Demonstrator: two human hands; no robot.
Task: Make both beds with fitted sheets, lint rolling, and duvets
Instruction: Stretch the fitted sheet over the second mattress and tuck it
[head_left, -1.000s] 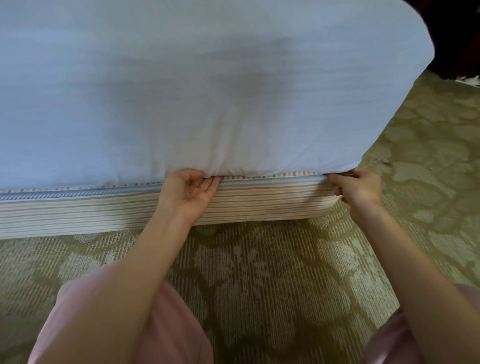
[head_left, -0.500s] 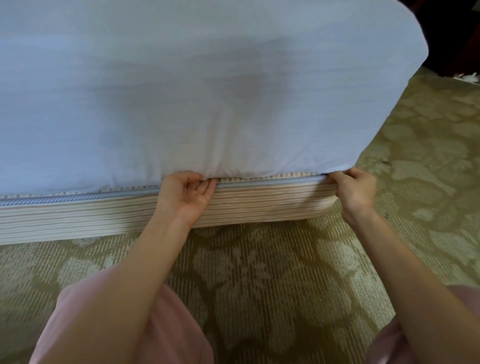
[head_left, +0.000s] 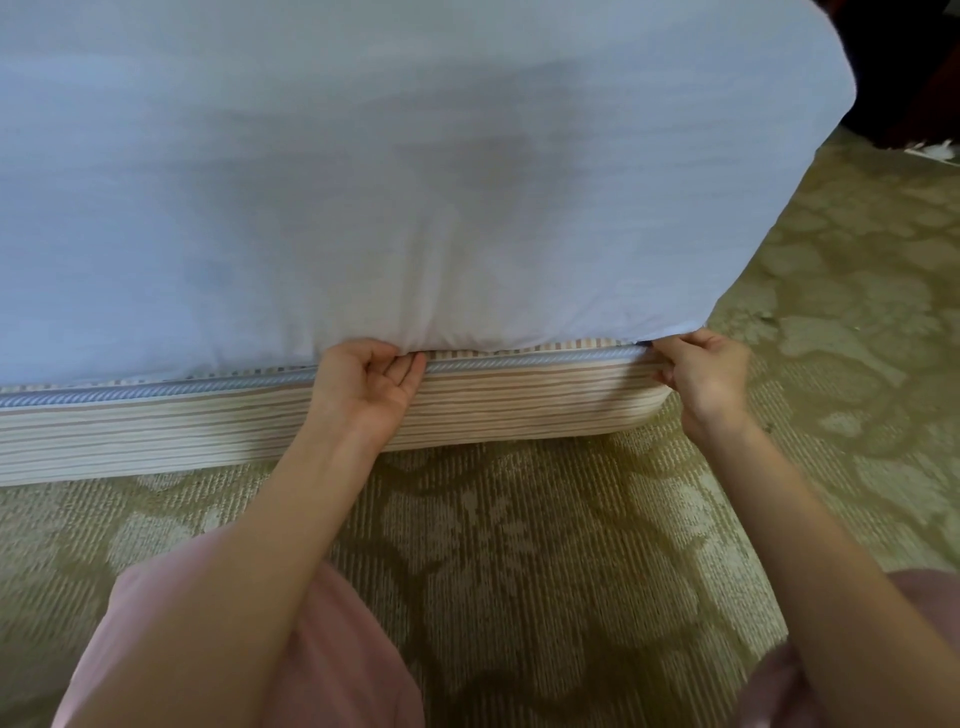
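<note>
A white fitted sheet (head_left: 415, 171) covers the mattress and hangs down its near side. Below it lies a striped bed base (head_left: 156, 431) with a pale blue corded edge. My left hand (head_left: 371, 382), palm up, pinches the sheet's lower hem at the seam between mattress and base. My right hand (head_left: 706, 371) grips the hem at the bed's right corner, fingers curled round the fabric. A strip of striped base top shows between my hands, where the hem sits slightly raised.
Green and beige patterned carpet (head_left: 519, 545) covers the floor in front of and right of the bed. My knees in pink cloth (head_left: 322, 649) rest on it. Dark furniture (head_left: 914, 67) stands beyond the bed's far right corner.
Both hands keep their hold on the hem. The sheet's edge between them has lifted slightly, baring more of the striped base top. The view has shifted slightly.
</note>
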